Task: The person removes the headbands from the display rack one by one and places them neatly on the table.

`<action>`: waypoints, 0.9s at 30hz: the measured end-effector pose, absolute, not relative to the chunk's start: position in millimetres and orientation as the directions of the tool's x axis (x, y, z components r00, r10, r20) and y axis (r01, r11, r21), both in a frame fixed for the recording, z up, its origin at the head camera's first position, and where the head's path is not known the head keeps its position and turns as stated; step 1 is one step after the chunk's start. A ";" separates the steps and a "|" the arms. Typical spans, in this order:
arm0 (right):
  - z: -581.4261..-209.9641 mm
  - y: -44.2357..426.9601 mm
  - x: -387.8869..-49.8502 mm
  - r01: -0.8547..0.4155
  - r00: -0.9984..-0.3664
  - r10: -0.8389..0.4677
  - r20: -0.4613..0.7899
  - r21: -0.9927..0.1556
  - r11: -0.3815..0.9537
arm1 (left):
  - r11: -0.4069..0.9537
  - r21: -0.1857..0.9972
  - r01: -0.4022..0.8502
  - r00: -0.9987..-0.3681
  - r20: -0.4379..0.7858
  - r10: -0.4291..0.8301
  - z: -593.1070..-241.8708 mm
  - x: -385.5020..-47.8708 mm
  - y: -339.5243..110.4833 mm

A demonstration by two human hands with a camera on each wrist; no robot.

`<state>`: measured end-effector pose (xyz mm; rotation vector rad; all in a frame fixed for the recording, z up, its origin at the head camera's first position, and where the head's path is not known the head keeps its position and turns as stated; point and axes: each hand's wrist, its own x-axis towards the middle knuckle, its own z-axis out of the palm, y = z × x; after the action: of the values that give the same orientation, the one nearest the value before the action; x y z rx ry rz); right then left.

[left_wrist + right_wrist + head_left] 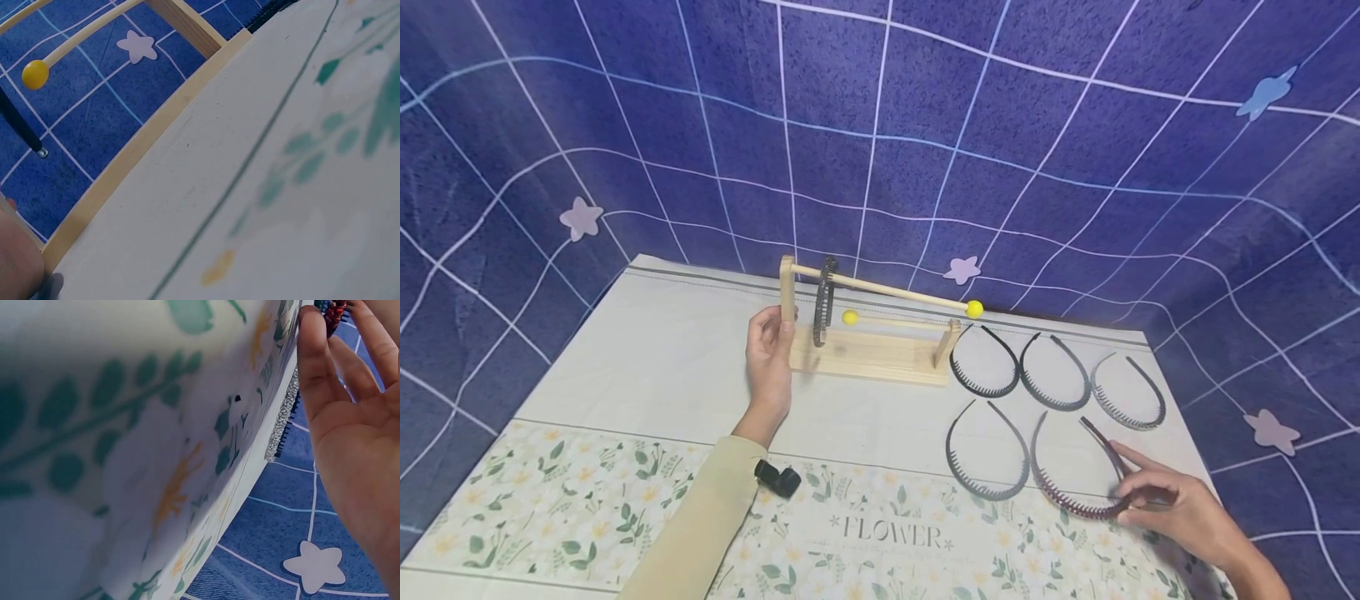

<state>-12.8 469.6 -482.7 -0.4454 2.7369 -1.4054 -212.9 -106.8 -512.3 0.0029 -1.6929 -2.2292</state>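
Observation:
A wooden stand with two posts and two rods tipped with yellow balls stands toward the back of the table. My left hand grips its left post. One black toothed headband hangs on the upper rod, near that post. At the right front, my right hand pinches the right side of a dark red headband, which is at the tabletop. The right wrist view shows a red beaded piece of it between thumb and fingers. In the left wrist view, the hand's edge shows beside the stand's base.
Right of the stand lie a black headband, another dark headband, a silvery headband and a grey headband. A flowered cloth covers the table's front. Blue gridded fabric rises behind.

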 end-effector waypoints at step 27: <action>-482.7 461.5 -12.2 -0.240 -0.968 -0.229 0.104 -0.654 0.717 | -0.254 0.930 0.265 -0.941 0.192 -0.279 -511.8 -212.9 -107.3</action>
<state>-12.2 461.5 -482.7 -0.3989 2.9253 -1.1176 -212.9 -107.3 -511.8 0.0169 -1.6634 -2.2471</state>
